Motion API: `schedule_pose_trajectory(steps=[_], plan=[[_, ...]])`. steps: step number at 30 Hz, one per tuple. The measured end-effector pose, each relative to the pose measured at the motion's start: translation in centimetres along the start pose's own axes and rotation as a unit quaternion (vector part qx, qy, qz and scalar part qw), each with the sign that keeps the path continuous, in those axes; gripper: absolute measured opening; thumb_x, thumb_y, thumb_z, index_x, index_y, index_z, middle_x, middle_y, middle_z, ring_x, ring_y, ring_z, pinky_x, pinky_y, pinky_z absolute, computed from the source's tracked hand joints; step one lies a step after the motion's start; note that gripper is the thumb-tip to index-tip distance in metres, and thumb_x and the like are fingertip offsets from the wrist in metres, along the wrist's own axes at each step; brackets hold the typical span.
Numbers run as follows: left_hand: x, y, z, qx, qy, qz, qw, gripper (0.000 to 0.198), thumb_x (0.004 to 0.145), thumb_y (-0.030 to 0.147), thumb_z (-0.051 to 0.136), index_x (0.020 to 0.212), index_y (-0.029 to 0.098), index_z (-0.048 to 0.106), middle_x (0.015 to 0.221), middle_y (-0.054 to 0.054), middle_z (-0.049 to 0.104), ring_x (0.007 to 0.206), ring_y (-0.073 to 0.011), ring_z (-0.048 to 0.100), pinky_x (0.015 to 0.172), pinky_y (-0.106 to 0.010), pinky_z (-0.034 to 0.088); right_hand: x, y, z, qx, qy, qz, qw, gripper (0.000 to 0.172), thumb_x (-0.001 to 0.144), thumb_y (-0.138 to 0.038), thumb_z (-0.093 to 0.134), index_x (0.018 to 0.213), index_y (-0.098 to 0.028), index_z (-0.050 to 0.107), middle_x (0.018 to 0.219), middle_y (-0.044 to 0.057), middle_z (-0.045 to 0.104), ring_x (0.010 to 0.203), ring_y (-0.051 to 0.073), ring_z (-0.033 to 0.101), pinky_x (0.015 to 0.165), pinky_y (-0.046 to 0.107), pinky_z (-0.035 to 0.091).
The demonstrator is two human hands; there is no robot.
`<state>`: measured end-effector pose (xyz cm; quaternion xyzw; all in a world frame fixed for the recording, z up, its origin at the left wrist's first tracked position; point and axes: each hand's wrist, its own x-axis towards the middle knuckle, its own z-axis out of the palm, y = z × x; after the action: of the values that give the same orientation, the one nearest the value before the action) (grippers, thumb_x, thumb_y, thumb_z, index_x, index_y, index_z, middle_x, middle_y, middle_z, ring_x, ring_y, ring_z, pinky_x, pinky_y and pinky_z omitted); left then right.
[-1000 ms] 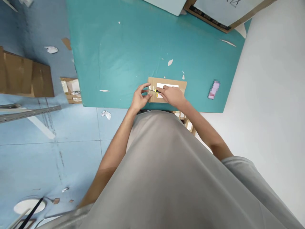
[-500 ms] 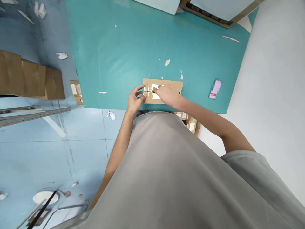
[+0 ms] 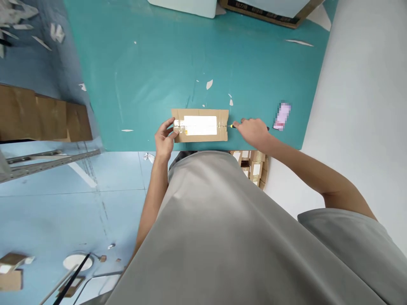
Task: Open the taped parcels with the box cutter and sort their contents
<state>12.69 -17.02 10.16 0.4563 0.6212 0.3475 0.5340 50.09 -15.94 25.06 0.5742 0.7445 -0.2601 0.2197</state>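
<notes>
A flat brown cardboard box (image 3: 200, 136) with a white label and clear tape along its top lies near the front edge of the teal table (image 3: 152, 72). My left hand (image 3: 165, 137) grips the box's left end, fingers curled round it. To the right of the box, my right hand (image 3: 254, 131) is closed on a small knife (image 3: 234, 125) with a yellow and black handle. The knife's tip points at the box's right end.
A blurred pink object (image 3: 281, 116) lies on the table right of my right hand. Paper scraps dot the table. Larger boxes (image 3: 263, 12) stand at the far edge. Small cartons (image 3: 252, 167) are stacked below the table, and brown cardboard (image 3: 41, 118) lies at left on the floor.
My right hand has drawn the knife from the box's left end along its top to beyond the right end. My left hand kept holding the left end. The view shifted slightly.
</notes>
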Motion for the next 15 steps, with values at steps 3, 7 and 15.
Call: schedule_pose_trajectory(steps=[3, 7, 15], plan=[[0.2, -0.4, -0.4, -0.002, 0.008, -0.004, 1.0, 0.075, 0.088, 0.069, 0.086, 0.15, 0.029, 0.074, 0.16, -0.014, 0.073, 0.141, -0.0397, 0.074, 0.127, -0.063, 0.058, -0.4, 2.1, 0.7, 0.033, 0.013, 0.023, 0.999, 0.031, 0.11, -0.027, 0.063, 0.128, -0.014, 0.084, 0.108, 0.026, 0.081, 0.108, 0.04, 0.078, 0.089, 0.048, 0.05], [0.4, -1.2, -1.7, -0.001, 0.05, -0.002, 0.999, 0.075, 0.09, 0.071, 0.082, 0.151, 0.029, 0.073, 0.163, -0.015, 0.071, 0.153, -0.0412, 0.067, 0.133, -0.064, 0.052, -1.3, 6.5, 1.8, 0.12, 0.054, 0.09, 0.987, 0.021, 0.108, -0.029, 0.07, 0.114, -0.016, 0.086, 0.104, 0.022, 0.083, 0.106, 0.04, 0.078, 0.091, 0.047, 0.051], [1.2, -2.6, -5.7, 0.04, 0.083, 0.001, 0.996, 0.07, 0.1, 0.067, 0.071, 0.155, 0.024, 0.069, 0.166, -0.017, 0.069, 0.16, -0.0319, 0.061, 0.131, -0.059, 0.054, 3.7, -0.1, 7.6, 0.612, 0.09, 0.186, 0.764, 0.048, 0.089, -0.065, 0.094, 0.084, -0.023, 0.071, 0.062, -0.002, 0.069, 0.063, 0.018, 0.072, 0.064, 0.027, 0.054]])
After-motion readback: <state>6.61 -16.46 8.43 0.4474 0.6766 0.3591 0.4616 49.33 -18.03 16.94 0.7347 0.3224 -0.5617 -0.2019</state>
